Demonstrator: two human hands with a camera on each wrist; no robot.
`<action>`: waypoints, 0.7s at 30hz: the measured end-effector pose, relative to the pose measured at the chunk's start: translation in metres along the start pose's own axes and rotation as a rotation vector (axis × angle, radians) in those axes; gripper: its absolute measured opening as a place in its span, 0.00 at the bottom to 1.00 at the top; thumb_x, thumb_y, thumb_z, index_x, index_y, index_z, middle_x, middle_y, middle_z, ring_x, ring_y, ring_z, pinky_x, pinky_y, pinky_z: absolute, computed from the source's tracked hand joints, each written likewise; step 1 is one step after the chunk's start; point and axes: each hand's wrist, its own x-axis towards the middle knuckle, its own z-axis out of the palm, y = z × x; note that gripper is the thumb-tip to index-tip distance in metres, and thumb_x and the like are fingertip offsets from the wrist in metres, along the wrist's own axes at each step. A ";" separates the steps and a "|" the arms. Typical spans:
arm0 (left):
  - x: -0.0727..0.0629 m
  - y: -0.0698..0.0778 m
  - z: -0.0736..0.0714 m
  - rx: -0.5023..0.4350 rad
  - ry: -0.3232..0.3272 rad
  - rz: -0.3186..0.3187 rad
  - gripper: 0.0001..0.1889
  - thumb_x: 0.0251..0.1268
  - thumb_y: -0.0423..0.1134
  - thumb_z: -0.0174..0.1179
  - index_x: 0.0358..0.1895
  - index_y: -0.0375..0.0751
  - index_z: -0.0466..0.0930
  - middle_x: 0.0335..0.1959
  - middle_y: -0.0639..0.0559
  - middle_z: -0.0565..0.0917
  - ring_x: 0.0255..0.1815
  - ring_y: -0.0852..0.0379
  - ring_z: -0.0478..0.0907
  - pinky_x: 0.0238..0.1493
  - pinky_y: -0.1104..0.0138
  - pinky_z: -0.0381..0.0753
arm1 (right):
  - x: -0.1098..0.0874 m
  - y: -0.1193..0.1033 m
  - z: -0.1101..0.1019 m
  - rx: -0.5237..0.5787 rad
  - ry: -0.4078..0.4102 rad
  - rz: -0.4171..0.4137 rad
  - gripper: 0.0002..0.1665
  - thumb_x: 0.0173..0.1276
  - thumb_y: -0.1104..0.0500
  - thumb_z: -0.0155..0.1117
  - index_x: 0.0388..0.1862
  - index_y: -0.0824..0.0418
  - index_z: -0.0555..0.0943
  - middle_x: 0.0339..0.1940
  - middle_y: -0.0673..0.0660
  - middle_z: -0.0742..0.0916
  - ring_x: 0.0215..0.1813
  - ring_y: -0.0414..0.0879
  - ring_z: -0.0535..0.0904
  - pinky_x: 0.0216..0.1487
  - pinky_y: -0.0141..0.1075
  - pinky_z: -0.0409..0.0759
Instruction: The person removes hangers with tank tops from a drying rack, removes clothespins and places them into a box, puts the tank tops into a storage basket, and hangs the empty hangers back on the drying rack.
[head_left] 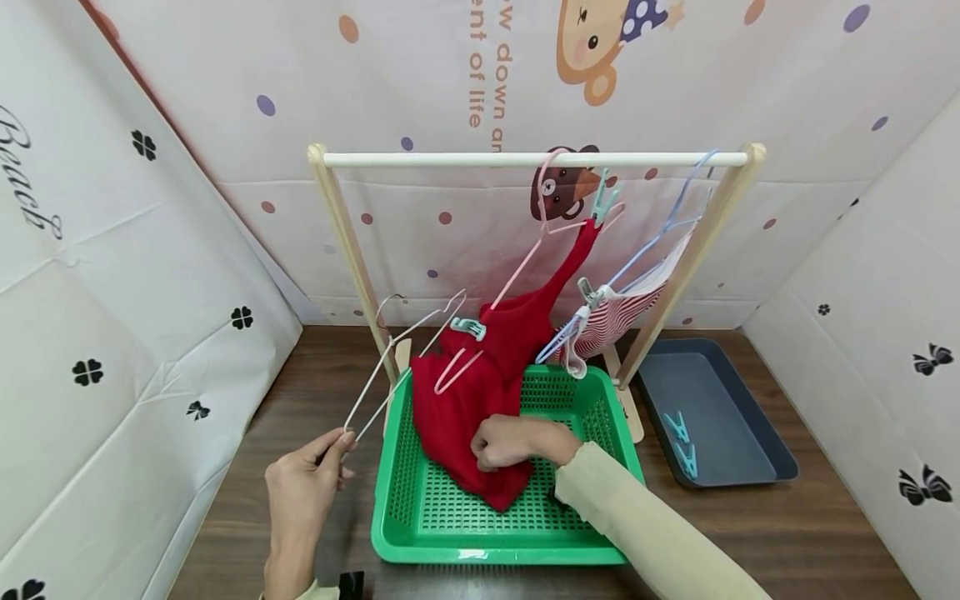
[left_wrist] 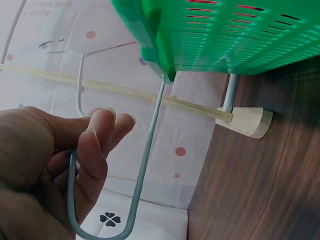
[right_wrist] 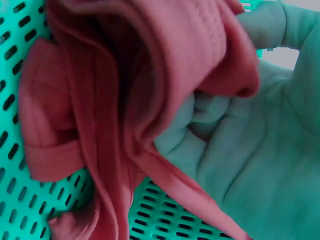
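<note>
My left hand (head_left: 303, 483) pinches one end of a white wire hanger (left_wrist: 149, 145), which slants up toward the rack, left of the basket. A red garment (head_left: 525, 329) hangs partly from a pink hanger (head_left: 517, 271) and drapes down into the green basket (head_left: 498, 552). One pale clothespin (head_left: 602, 204) clips a narrow part of it high on that hanger; another clothespin (head_left: 468, 327) sits lower on the left. In the basket, my right hand (head_left: 510, 440) grips the red fabric. Folds of the cloth (right_wrist: 192, 45) cover part of its fingers in the right wrist view.
A wooden rack with a white bar (head_left: 435, 159) stands behind the basket. A blue hanger (head_left: 674, 208) with a red-striped cloth (head_left: 618, 323) hangs at its right. A dark grey tray (head_left: 727, 400) on the right holds light blue clothespins (head_left: 678, 427). Patterned sheets enclose the table.
</note>
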 end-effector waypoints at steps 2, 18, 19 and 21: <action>0.000 0.000 0.000 0.002 -0.003 -0.006 0.04 0.64 0.24 0.74 0.40 0.29 0.93 0.23 0.46 0.90 0.10 0.70 0.76 0.11 0.76 0.73 | 0.000 0.000 0.001 0.023 -0.014 0.009 0.25 0.64 0.66 0.57 0.12 0.49 0.59 0.14 0.42 0.59 0.23 0.37 0.48 0.25 0.33 0.52; 0.000 0.003 0.000 0.002 -0.016 -0.012 0.04 0.65 0.24 0.73 0.41 0.30 0.93 0.25 0.46 0.90 0.10 0.66 0.79 0.13 0.77 0.75 | 0.014 0.005 -0.005 -0.358 0.867 -0.184 0.28 0.73 0.61 0.72 0.69 0.66 0.79 0.70 0.65 0.79 0.69 0.60 0.76 0.69 0.53 0.76; 0.000 0.003 0.000 0.002 -0.017 -0.017 0.04 0.65 0.24 0.73 0.41 0.30 0.93 0.25 0.46 0.90 0.10 0.66 0.79 0.13 0.77 0.75 | 0.015 0.006 -0.005 -0.396 0.879 -0.142 0.31 0.73 0.59 0.74 0.71 0.67 0.78 0.71 0.66 0.78 0.69 0.62 0.75 0.70 0.54 0.75; 0.000 0.003 -0.001 0.002 -0.026 -0.031 0.04 0.66 0.25 0.73 0.41 0.30 0.93 0.25 0.46 0.90 0.11 0.67 0.79 0.13 0.76 0.75 | 0.016 0.009 -0.005 -0.472 0.888 -0.057 0.37 0.71 0.55 0.77 0.73 0.69 0.75 0.70 0.69 0.78 0.69 0.65 0.74 0.70 0.56 0.73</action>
